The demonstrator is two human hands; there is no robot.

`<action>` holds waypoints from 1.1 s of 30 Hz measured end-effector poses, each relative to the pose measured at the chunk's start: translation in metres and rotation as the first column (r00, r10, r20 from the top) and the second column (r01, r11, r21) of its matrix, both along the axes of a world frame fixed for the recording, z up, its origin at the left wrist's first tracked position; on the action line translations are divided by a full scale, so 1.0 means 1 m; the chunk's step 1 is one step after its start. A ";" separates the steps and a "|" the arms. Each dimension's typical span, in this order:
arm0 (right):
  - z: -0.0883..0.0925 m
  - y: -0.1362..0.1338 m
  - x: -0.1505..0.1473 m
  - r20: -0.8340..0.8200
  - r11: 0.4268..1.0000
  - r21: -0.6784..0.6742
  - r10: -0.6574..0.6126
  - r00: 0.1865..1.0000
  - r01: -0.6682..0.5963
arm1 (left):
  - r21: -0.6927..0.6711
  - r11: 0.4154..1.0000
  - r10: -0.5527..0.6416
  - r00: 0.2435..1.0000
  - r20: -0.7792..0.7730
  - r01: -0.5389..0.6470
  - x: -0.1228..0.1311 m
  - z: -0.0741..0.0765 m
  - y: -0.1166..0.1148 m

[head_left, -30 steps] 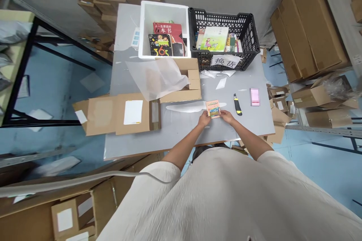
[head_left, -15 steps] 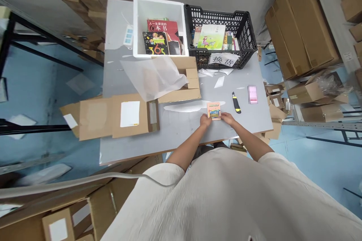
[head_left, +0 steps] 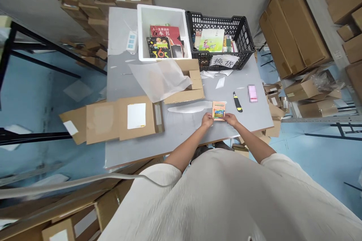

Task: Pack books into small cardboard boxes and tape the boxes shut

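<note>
A small orange book (head_left: pixel 218 110) with a picture on its cover is held between my two hands near the front edge of the grey table (head_left: pixel 181 130). My left hand (head_left: pixel 207 119) grips its left edge, fingers closed on it. On the right edge, my right hand (head_left: pixel 231 119) pinches the lower corner. A black and yellow utility knife (head_left: pixel 237 102) lies just right of the book, with a pink item (head_left: pixel 252 93) beyond it.
At the back stand a white foam box (head_left: pixel 162 11) and a black crate (head_left: pixel 243 39), both holding books. An opened cardboard box (head_left: pixel 183 96) with translucent wrap (head_left: pixel 161 79) lies centre-left. A flattened carton (head_left: pixel 104 120) overhangs the left edge. Cartons fill shelves at the right.
The view has shifted slightly, so the table's contents appear a little to the right at its left side. The book is still in both hands, raised or tilted slightly more toward the camera.
</note>
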State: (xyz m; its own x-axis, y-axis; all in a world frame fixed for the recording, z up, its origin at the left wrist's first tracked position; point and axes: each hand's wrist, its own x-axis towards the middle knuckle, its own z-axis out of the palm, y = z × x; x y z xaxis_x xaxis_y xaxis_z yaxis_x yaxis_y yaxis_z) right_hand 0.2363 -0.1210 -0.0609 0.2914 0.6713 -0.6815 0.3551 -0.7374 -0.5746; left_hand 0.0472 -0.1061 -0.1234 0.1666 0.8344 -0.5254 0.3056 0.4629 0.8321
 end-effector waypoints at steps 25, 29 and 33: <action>0.089 0.148 0.031 -0.244 0.860 0.506 0.063 0.968 0.071 | 0.441 0.887 0.180 0.982 -0.066 -0.133 0.000 0.125 0.134; 0.086 0.192 0.033 -0.255 0.844 0.534 0.110 0.961 0.045 | 0.507 0.849 0.229 0.968 -0.100 -0.149 0.002 0.132 0.170; 0.083 0.239 0.035 -0.258 0.832 0.555 0.145 0.955 0.024 | 0.546 0.804 0.317 0.947 -0.058 -0.235 0.008 0.128 0.214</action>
State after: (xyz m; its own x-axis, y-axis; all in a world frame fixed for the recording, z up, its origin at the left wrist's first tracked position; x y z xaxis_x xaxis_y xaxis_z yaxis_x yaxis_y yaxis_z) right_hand 0.2714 0.1182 0.0220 0.0931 0.9658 -0.2419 0.1518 -0.2539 -0.9552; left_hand 0.0548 0.1074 0.0041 -0.1542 0.9880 0.0068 0.3632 0.0503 0.9304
